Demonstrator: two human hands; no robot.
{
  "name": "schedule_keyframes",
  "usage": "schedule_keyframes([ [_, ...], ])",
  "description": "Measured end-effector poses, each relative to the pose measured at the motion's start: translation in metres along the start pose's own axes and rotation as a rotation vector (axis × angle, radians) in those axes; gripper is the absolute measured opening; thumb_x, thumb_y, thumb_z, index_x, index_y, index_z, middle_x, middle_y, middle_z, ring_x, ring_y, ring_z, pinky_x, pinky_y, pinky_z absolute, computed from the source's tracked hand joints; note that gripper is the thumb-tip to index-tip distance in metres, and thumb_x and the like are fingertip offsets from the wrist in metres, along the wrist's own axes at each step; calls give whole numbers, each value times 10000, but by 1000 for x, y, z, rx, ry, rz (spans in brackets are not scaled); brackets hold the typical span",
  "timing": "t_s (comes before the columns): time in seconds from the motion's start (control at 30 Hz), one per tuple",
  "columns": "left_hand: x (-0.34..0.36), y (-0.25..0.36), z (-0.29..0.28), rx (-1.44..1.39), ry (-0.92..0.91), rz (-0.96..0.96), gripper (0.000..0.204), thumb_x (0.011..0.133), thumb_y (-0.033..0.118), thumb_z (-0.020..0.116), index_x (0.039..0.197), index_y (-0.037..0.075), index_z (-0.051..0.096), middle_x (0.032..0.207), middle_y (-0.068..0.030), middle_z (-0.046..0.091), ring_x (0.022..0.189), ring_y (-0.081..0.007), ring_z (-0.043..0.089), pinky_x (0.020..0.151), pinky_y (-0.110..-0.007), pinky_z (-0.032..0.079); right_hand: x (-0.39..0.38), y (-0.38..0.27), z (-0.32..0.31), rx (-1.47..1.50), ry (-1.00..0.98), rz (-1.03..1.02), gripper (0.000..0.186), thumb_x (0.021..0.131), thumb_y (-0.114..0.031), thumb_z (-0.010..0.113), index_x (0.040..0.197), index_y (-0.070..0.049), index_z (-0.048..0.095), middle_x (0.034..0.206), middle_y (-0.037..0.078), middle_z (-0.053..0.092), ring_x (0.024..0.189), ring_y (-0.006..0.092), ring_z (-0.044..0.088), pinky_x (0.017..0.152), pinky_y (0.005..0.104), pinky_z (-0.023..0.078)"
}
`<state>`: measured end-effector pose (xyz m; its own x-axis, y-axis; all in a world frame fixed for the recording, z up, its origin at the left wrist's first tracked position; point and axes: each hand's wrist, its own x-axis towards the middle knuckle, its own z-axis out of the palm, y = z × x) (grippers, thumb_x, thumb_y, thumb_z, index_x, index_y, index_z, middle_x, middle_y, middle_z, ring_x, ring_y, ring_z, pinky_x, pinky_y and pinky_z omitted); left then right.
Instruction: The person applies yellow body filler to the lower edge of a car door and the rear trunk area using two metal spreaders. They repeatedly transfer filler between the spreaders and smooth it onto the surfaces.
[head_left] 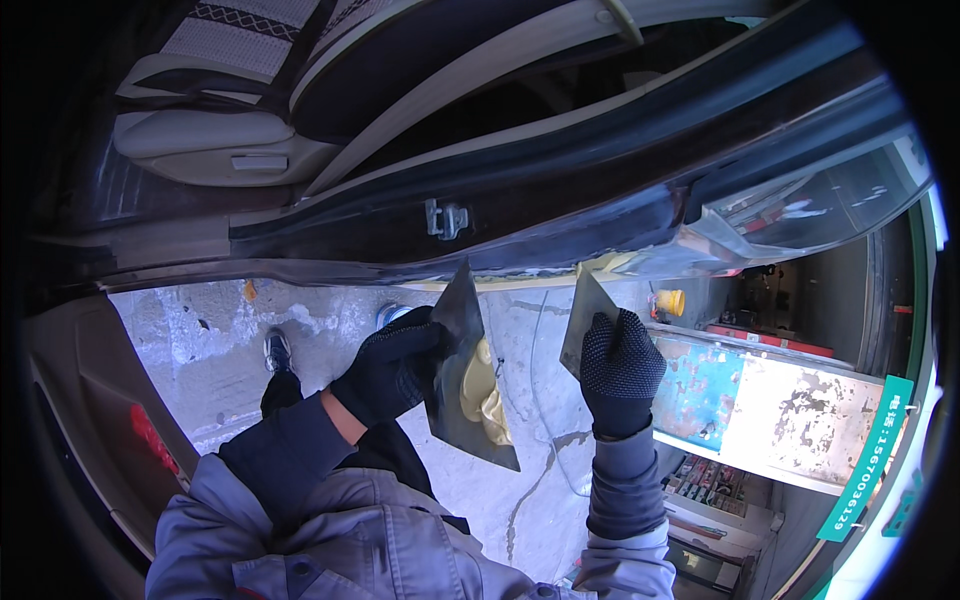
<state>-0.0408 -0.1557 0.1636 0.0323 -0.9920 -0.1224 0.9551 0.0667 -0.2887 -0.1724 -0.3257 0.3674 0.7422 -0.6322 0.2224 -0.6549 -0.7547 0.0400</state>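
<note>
My left hand [385, 365], in a black dotted glove, grips a dark thin metal plate [452, 340] with cream-yellow paste [480, 395] piled on its face. My right hand [615, 375], gloved the same way, grips a smaller metal spreader [590, 310], its tip at a band of yellow filler [605, 265] along the edge of the car's dark door-opening body panel [560, 235]. The plate's upper point is near that same edge. Whether either tool touches the panel is hard to tell.
A car seat [200, 140] and metal latch [447, 218] lie beyond. An open door [110, 380] is at left, a weathered bench [760, 400] with a green sign [860, 470] at right. A yellow bucket [668, 303] and hose [545, 430] are on the concrete floor [190, 360].
</note>
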Motion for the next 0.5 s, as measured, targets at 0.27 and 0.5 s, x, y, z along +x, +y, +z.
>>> schedule_keyframes([
  [0.27,2,9,9,82,57,121,237,1012,107,552,1240,61,597,1152,-100,670,1061,-237,664,953,-373,536,-6,-14,1,297,-131,65,132,939,-103,666,914,24,685,733,182,665,609,323,666,564,391,511],
  [0.5,9,18,26,301,99,396,261,1010,140,575,1258,63,607,1168,-66,648,1129,-205,609,1002,-345,483,-34,-54,-43,340,-200,-248,243,850,-114,745,1076,-23,743,851,148,708,634,304,654,581,395,520],
])
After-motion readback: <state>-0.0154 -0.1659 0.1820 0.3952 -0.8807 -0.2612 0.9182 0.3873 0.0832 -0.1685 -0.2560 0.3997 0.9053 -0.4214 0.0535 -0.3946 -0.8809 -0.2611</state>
